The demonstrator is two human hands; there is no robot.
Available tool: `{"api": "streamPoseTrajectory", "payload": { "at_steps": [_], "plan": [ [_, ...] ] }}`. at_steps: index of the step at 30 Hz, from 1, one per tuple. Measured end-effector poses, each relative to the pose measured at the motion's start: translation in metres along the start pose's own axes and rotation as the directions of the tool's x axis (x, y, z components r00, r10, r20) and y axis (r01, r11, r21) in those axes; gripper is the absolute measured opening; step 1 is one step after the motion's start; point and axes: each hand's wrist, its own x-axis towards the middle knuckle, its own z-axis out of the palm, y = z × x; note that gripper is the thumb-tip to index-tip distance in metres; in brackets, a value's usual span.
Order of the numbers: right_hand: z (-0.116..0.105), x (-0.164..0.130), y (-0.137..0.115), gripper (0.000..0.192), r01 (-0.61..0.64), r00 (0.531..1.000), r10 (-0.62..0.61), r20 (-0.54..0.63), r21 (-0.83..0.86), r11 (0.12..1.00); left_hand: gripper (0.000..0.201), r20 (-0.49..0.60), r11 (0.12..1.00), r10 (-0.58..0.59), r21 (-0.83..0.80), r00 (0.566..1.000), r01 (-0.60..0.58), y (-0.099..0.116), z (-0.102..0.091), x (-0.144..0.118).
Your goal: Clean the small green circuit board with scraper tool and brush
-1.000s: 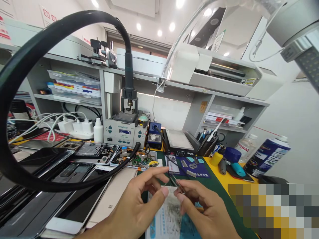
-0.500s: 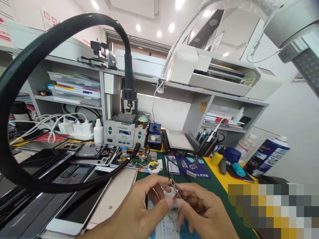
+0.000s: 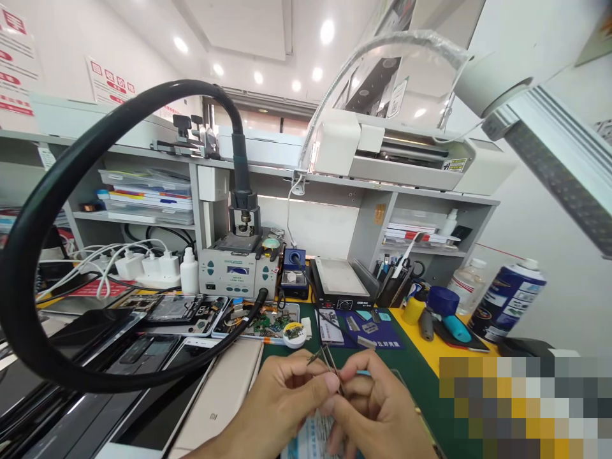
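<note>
**Bench, hands on tweezers**

Landmark: black hose (image 3: 119, 134), looping over the phones (image 3: 157, 357). To its right, your left hand (image 3: 282, 408) and right hand (image 3: 377, 414) meet, fingers pinched shut around the tweezers (image 3: 329, 363), likely to steady them; tips point toward the hose.

Legible marking: the "mi" logo on the back of the light-coloured phone (image 3: 217, 408). Red lettering on the wall signs (image 3: 112, 86) and print on the spray can (image 3: 507, 299) are unreadable
</note>
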Motion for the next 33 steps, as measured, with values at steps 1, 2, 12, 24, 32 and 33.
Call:
{"api": "streamPoseTrajectory", "payload": {
  "at_steps": [1, 2, 12, 24, 32, 33],
  "plan": [
    [0.000, 0.000, 0.001, 0.064, -0.004, 1.000, 0.004, 0.003, 0.000, 1.000, 0.048, 0.002, 1.000, 0.010, -0.003, 1.000, -0.010, -0.002, 0.000, 0.001],
    [0.000, 0.001, 0.001, 0.064, -0.004, 1.000, 0.004, 0.004, 0.002, 1.000, 0.046, 0.003, 1.000, 0.022, 0.002, 1.000, -0.022, -0.004, -0.001, 0.002],
    [-0.010, 0.002, 0.001, 0.054, 0.143, 0.990, -0.143, -0.001, -0.025, 0.989, 0.050, -0.166, 0.995, -0.094, -0.050, 0.982, 0.087, 0.010, 0.000, 0.000],
    [-0.083, -0.005, -0.047, 0.021, 0.140, 0.980, 0.027, 0.199, -0.773, 0.619, 0.045, -0.265, 0.995, 0.065, 0.094, 0.962, -0.041, 0.018, -0.026, 0.004],
    [-0.077, 0.000, -0.038, 0.013, 0.228, 0.964, -0.028, 0.266, -0.761, 0.607, 0.047, -0.238, 0.992, 0.083, 0.112, 0.968, -0.058, 0.017, -0.022, 0.004],
    [-0.077, 0.001, -0.037, 0.014, 0.220, 0.967, -0.039, 0.252, -0.743, 0.632, 0.047, -0.232, 0.992, 0.085, 0.116, 0.969, -0.059, 0.017, -0.021, 0.004]
  ]
}}
